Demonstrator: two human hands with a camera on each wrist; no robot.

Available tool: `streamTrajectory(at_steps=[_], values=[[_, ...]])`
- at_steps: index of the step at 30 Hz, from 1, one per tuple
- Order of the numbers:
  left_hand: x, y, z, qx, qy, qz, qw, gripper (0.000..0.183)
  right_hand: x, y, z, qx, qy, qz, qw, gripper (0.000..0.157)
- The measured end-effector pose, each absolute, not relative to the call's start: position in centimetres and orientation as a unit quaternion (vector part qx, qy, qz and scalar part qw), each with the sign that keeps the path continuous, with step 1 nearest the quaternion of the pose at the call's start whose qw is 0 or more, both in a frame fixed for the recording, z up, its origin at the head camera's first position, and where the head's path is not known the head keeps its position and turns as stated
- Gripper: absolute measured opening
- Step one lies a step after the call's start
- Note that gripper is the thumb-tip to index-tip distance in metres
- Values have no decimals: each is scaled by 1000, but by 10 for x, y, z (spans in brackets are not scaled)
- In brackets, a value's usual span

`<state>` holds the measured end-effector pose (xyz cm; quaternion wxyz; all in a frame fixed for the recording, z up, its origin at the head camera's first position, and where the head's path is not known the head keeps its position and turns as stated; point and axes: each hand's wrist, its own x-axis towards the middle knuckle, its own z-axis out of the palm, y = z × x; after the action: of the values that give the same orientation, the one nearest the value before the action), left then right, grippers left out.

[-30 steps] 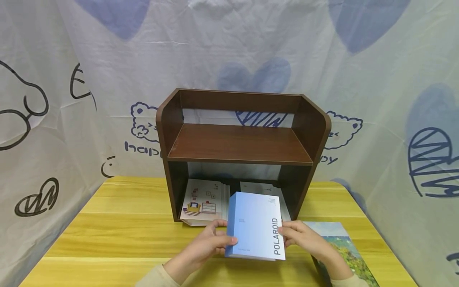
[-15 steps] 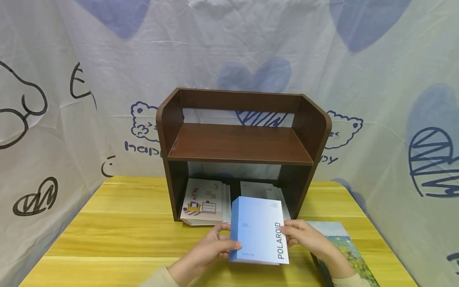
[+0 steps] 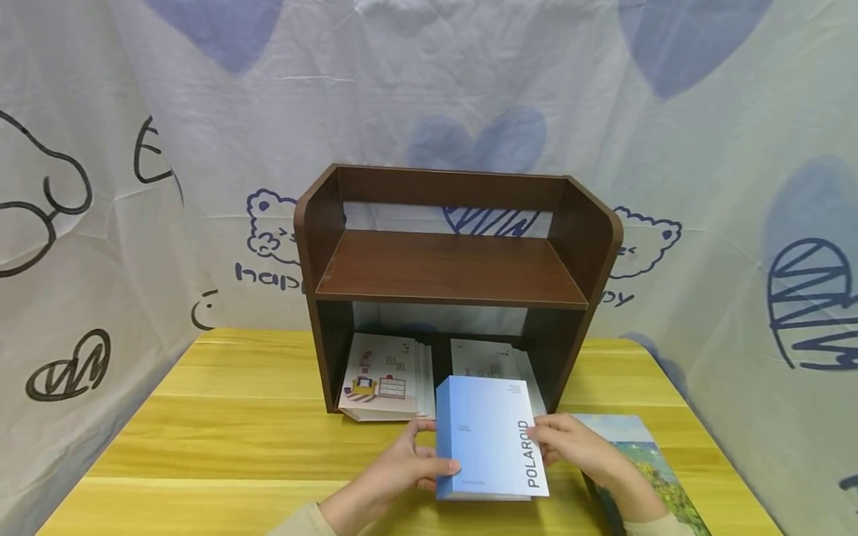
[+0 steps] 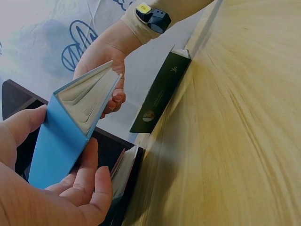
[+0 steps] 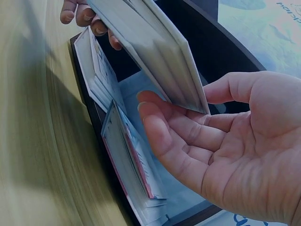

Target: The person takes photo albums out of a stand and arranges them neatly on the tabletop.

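Across the back hangs a big white cloth point(image 3: 482, 67), all wrinkly, with soft blue hearts and dark line drawings on it. In front of it is one worktop point(image 3: 221, 432), yellow and flat, with streaky lines like wood. One dark brown shelf point(image 3: 452, 264) stands on it, smooth and boxy, with rounded front corners up high. It has two levels. On the bottom level lie two groups of books: the left books point(image 3: 378, 372) show a white cover with little coloured drawings, and the right books point(image 3: 482, 351) are pale too. It is too hard to count the books in each group. One thick picture book point(image 3: 653, 476) lies on the worktop to the right, a bit in front of the shelf. Its cover shows sky and yellow flowers, and its spine is dark green.

One blue book point(image 3: 492, 439) is up in the air, over the worktop and in front of the shelf. It is a thick block of paper with straight edges, and its cover goes from blue to white. Two hands hold it. The left hand point(image 3: 415, 465) has its grip on the spine side, thumb on top. The right hand point(image 3: 576, 447) has its grip on the page side, with fingers underneath. One small black band point(image 4: 159, 21) is on the right sleeve point(image 4: 181, 10).
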<state>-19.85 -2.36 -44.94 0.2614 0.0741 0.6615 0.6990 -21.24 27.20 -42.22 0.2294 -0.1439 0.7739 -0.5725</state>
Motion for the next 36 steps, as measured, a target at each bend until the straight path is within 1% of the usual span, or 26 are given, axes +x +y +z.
streamTrajectory(at_steps=[14,24,30,36], values=[[-195,-18,-458,67,668,696,255,76,-205,274,-426,-131,781,-563,236,37],[-193,-15,-464,49,676,683,273,68,-198,280,-431,-108,784,-555,256,36],[-191,-13,-464,54,661,692,286,64,-195,286,-434,-106,784,-553,262,36],[-189,-12,-466,64,645,701,297,63,-193,289,-437,-96,786,-550,265,35]])
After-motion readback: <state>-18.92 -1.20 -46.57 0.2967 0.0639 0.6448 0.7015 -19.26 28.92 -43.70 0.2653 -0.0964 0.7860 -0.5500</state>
